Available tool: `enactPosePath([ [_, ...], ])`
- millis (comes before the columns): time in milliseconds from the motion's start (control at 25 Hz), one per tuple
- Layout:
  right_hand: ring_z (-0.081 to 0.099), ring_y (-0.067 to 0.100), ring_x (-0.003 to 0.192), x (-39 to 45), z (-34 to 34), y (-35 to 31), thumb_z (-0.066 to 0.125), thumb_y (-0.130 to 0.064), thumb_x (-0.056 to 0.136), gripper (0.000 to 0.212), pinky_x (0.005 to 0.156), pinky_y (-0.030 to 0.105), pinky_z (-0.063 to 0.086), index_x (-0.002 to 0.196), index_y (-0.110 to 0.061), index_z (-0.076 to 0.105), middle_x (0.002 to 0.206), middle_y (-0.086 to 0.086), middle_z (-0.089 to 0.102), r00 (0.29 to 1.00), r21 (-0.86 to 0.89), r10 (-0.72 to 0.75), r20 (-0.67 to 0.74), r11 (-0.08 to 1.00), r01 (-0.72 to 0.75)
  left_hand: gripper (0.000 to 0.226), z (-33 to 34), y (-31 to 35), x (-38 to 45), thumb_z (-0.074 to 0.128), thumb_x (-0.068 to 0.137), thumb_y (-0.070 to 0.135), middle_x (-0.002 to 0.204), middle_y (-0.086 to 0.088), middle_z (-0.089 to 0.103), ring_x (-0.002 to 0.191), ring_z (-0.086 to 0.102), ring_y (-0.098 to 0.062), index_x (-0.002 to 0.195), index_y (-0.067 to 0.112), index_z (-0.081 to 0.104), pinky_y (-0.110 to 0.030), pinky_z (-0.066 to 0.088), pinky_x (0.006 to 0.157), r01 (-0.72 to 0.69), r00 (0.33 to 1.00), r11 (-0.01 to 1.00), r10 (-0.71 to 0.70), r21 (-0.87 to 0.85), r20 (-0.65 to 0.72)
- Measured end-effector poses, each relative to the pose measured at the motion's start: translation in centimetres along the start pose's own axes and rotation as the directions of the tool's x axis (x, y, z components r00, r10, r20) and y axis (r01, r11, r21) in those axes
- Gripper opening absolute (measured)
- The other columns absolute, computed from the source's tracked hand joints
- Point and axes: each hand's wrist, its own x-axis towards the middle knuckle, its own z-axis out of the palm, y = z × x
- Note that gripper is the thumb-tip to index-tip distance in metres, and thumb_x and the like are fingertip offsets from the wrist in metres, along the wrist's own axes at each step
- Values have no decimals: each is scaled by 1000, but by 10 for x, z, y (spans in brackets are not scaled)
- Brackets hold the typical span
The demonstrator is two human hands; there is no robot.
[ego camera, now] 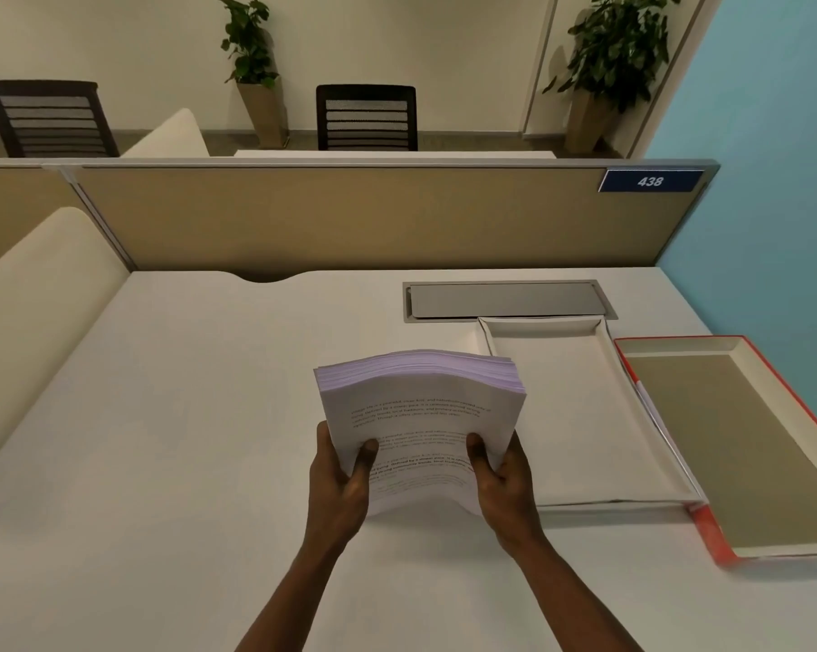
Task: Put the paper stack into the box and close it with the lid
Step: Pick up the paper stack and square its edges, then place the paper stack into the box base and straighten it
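A: What is being seen on the desk (pixel 185 416)?

B: The box (pixel 580 416) is lying open and empty, and the lid (pixel 735 449) is being kept beside it, inside up.

A: And the paper stack (pixel 420 416)?

B: It is being held above the desk, left of the box, grasped by the left hand (pixel 345 482) and right hand (pixel 500 477). Nothing is being placed yet; inserting and closing are still remaining.

The box (pixel 580 416) lies open on the desk (pixel 185 392). Left of the box, the paper stack (pixel 420 407) is held above the desk. Right of the box, touching it, lies the lid (pixel 735 444). Behind the box sits the cable hatch (pixel 505 299).
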Motion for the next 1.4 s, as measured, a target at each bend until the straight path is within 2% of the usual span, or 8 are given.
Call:
enactPosePath([
  [200,65,-11,99,3,-13,0,70,-21,91,36,74,2,50,113,-45,56,102,-26,70,998,-283,-20,60,958,36,43,-21,-9,12,60,98,7,116,22,59,109,60,2,123,40,46,-26,56,89,-63,992,966,32,252,124],
  [320,63,-19,89,6,-20,1,72,-21,90,30,69,-4,46,116,-30,61,97,-23,68,997,-394,-56,55,916,73,42,-30,-6,18,64,95,2,105,34,62,95,64,11,116,36,54,-6,50,75,-51,993,940,10,337,122],
  [400,64,-19,83,9,-22,-4,77,-20,86,31,67,-3,46,114,-27,65,92,-31,66,997,-393,-59,42,917,71,38,-30,-2,20,66,92,-2,100,32,64,89,65,11,116,27,61,-5,49,71,-34,996,945,4,324,93],
  [640,71,-4,88,12,-38,-29,78,-31,81,36,72,15,59,116,-26,68,98,-20,73,999,-341,-13,38,940,25,38,-32,30,40,71,90,4,97,28,67,88,67,1,112,34,61,-18,53,69,-60,983,938,-3,341,181],
  [800,74,12,100,19,-73,-56,78,-31,78,43,88,38,62,119,-20,69,114,-2,76,999,-309,36,-7,950,-36,33,-8,67,57,71,93,14,105,16,72,93,72,-9,121,31,64,-37,61,77,-24,944,954,-78,299,322],
  [1080,77,27,92,38,-194,-91,85,-14,77,41,84,46,62,115,-11,71,106,10,79,974,-164,178,-141,966,-200,32,116,96,74,70,94,11,112,-7,78,99,77,-28,126,9,68,-50,62,90,174,824,971,-235,165,516],
  [1280,78,31,81,64,-302,-94,84,-13,78,21,74,44,64,96,-14,74,96,11,80,919,-110,321,-228,930,-352,28,244,93,60,67,96,11,102,-10,78,88,77,-26,122,0,69,-38,64,75,354,745,923,-377,152,550],
  [1400,78,26,73,83,-359,-90,82,-17,80,23,63,35,62,101,-12,74,87,7,81,907,-147,347,-240,910,-387,25,312,88,52,66,98,14,97,-4,76,84,75,-19,120,2,68,-25,61,59,426,702,886,-450,180,552],
])
